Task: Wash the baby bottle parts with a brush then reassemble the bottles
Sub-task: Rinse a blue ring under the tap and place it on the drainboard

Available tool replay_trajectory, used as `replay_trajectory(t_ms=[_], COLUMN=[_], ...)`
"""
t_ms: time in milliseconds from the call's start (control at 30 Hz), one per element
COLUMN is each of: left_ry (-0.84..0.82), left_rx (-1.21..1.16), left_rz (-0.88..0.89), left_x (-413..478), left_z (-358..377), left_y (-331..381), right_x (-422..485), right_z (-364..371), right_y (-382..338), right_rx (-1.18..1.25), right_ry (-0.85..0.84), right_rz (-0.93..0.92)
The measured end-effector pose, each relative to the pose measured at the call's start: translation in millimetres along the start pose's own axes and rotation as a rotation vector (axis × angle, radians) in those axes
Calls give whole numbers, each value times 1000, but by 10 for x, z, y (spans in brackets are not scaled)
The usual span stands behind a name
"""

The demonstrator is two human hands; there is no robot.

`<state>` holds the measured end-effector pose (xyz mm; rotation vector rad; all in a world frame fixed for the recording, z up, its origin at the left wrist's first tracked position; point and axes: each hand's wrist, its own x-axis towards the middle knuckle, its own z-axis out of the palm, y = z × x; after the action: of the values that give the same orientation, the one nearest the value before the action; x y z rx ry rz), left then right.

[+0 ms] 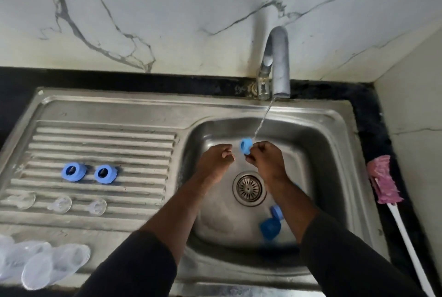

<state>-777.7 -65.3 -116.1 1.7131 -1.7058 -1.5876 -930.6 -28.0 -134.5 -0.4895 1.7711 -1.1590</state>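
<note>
Head view, steel sink [334, 114] in black counter [375, 114], marble wall [167, 9], right hand [267, 162] pinching blue ring [245, 146], left hand [214, 161] clenched empty.

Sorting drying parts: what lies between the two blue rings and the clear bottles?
Three clear teats in a row on the drainboard, between blue rings and clear bottles; the head view shows it.

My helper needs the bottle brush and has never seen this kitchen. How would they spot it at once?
Find the steel sink; the brush lies on the black counter just right of its basin. It alone has a fuzzy pink head and long white handle, while the bottle parts are blue or clear.
</note>
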Motion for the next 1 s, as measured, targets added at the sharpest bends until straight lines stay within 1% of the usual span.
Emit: replay_trajectory(t_ms=[67, 167, 233, 300, 400, 467, 567, 700, 867, 1000], left_ry=[1, -17, -39, -71, -52, -32, 9, 18, -20, -40], left_rx=[-112, -399, -440, -478, -518, -499, -448, -390, -473, -586], left_rz=[5, -21, 25, 69, 90, 143, 232, 297, 276, 178], left_x=[129, 148, 158, 103, 66, 36, 36, 57, 59, 51], left_z=[25, 98, 146, 156, 155, 123, 41, -41, -80, -70], left_y=[203, 577, 702, 743, 735, 739, 765, 813, 818, 823], right_x=[35, -56, -102, -171, -233, -276, -339, -308, -255, -225], right_z=[-33, -163, -252, -328, -398, -418, -376, -313, -306, -260], right_y=[-177, -360, -444, -490, -546, -636, -795, -874, -928, -965], right_rx=[30, -3, -65, -111, -127, -67, 168, 191, 229, 266], right_ry=[15, 5, -5, -22, -58, -115, -229, -221, -208, -181], right_rz=[-37, -99, -131, -156, -169, -154, -96, -86, -32, -40])
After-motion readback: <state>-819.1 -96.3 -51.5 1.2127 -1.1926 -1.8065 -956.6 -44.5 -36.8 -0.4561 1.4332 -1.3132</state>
